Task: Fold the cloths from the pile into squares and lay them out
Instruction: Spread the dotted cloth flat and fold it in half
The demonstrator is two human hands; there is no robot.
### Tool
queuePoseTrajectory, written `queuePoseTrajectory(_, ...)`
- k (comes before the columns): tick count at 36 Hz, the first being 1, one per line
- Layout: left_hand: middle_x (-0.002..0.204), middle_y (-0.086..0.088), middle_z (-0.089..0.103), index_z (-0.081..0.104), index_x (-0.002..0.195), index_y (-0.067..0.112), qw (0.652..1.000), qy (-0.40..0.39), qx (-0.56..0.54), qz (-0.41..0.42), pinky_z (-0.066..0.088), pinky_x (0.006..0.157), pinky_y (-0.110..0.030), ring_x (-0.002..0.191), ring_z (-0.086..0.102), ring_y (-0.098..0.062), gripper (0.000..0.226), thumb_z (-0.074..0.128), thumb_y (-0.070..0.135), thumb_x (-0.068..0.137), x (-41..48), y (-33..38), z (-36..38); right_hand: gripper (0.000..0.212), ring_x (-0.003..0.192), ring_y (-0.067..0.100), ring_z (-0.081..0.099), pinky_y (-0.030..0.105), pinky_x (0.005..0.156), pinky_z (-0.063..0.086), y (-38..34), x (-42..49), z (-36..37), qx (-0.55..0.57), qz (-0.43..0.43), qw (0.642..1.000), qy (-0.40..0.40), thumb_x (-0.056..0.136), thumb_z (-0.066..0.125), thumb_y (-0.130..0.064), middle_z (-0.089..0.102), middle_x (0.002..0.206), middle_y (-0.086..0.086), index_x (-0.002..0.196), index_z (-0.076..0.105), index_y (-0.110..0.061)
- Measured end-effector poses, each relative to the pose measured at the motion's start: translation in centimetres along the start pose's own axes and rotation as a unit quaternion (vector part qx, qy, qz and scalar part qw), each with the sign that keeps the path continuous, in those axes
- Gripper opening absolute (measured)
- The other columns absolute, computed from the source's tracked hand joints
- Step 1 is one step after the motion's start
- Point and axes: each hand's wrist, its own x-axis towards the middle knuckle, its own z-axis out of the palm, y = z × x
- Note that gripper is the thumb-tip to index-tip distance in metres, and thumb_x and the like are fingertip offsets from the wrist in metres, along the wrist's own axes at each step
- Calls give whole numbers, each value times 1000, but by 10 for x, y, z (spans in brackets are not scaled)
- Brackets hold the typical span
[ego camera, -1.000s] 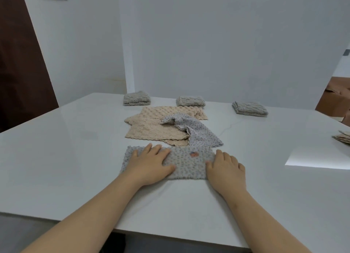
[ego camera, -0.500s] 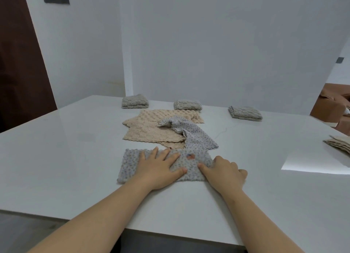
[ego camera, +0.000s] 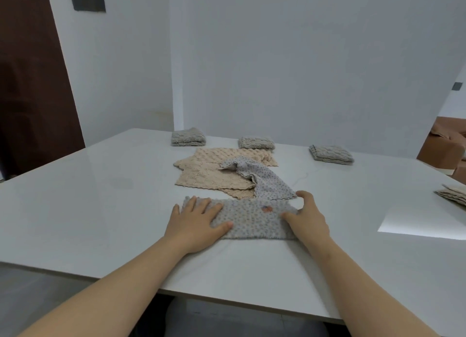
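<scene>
Head view. Cloth (ego camera: pixel 252 219): grey folded strip, on desk (ego camera: pixel 100 210) before the pile (ego camera: pixel 209 178). Left hand (ego camera: pixel 194 225): flat, fingers straight, pressing left end. Right hand (ego camera: pixel 306 219): over right end, thumb on top; grip cannot be told. Advice: anchor left, carry right end across, match edges.

Grey dotted strip (ego camera: pixel 252 219): folded lengthwise, sm. orange mark on top, lies flat nr front edge. Just behind it is the pile (ego camera: pixel 211 178) of beige cloths, spread flat, w/ a rumpled grey-dotted cloth (ego camera: pixel 264 183) draped over its rt side. Along the far edge, 3 folded grey squares, well apart: left square (ego camera: pixel 188 137), middle square (ego camera: pixel 256 143), right square (ego camera: pixel 331 154).
</scene>
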Motion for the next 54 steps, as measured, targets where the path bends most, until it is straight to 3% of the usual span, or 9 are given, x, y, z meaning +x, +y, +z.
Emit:
queuePoseTrajectory(3,158,9,1,9,147,39,1000,10,-8,6,-1,115,-49,145,-7,-18,67,19,69,88,0,-1,1,53,68,10,48,26,62,42,-9,3,-3,75,-13,997,3,88,49,-6,46,73,-5,135,35,-23)
queuePoseTrajectory(7,151,8,25,28,141,38,993,110,-37,9,15,111,-38,141,16,-16,70,24,70,79,-6,-1,0,54,76,15,51,29,69,44,-32,7,-3,119,-27,993,-3,87,47,-2,48,78,-6,136,39,-24)
queuePoseTrajectory(12,112,3,61,62,110,25,939,251,-231,-45,35,89,-31,108,49,-20,31,45,38,88,-9,-12,-6,56,63,11,47,26,61,42,-68,5,3,166,-49,984,-48,88,47,0,49,69,0,139,37,-24)
queuePoseTrajectory(17,83,3,61,62,92,22,879,232,-403,-104,39,62,-24,80,53,-17,18,48,12,88,-8,-45,-14,58,60,18,48,26,54,42,-96,3,18,223,-37,969,-105,89,46,7,48,67,5,139,33,-19)
queuePoseTrajectory(20,84,-1,63,61,87,22,872,225,-422,-103,38,65,-16,77,54,-18,21,48,7,86,-7,-54,-13,59,58,17,45,25,52,39,-107,5,33,231,-30,965,-124,89,47,6,48,70,5,139,34,-21)
queuePoseTrajectory(34,86,2,64,61,96,23,885,220,-393,-115,44,75,-29,87,61,-17,20,43,14,91,-9,-55,-10,56,58,8,49,14,45,41,-117,-8,87,143,-53,967,-204,89,53,-9,58,93,5,139,34,-26)
queuePoseTrajectory(39,90,5,67,58,99,30,904,188,-370,-99,43,73,-29,89,59,-16,20,43,20,90,-9,-53,-11,48,55,12,48,22,51,39,-119,-11,89,186,-28,954,-234,94,47,-21,60,84,2,140,32,-24)
queuePoseTrajectory(44,90,7,67,58,102,30,903,182,-381,-84,42,72,-29,89,59,-15,19,41,28,94,-11,-51,-12,38,61,14,54,23,54,41,-118,-7,80,225,-52,959,-164,94,45,-15,63,87,2,131,44,-23)
queuePoseTrajectory(54,73,8,66,54,87,40,905,154,-392,-56,42,71,-26,77,58,-3,14,66,38,80,-13,-51,-11,24,67,4,49,12,58,36,-74,-6,65,8,-156,987,-42,90,46,-11,58,77,-8,105,64,-18)
